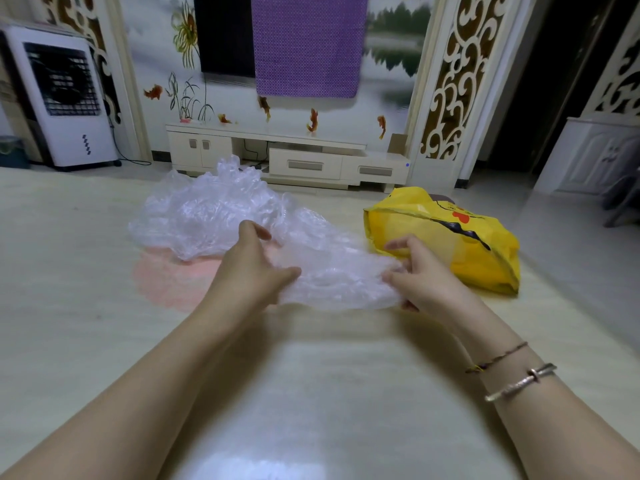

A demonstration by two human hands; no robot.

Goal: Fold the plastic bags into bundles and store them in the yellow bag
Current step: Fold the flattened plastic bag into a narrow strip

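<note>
A crumpled clear plastic bag (pixel 341 275) is stretched between my two hands just above the floor. My left hand (pixel 254 263) pinches its left end between thumb and fingers. My right hand (pixel 414 271) grips its right end, thumb on top. Behind them lies a loose heap of clear plastic bags (pixel 207 209) on the floor. The yellow bag (pixel 460 247), printed with a black and red cartoon, lies on its side to the right, its mouth facing left, close behind my right hand.
A pale glossy floor (pixel 294 393) spreads in front of me, with a pink patch (pixel 169 278) under the heap. A low cream TV cabinet (pixel 304 161) stands against the far wall, a white air cooler (pixel 65 98) at the back left, a white cupboard (pixel 595 154) at the right.
</note>
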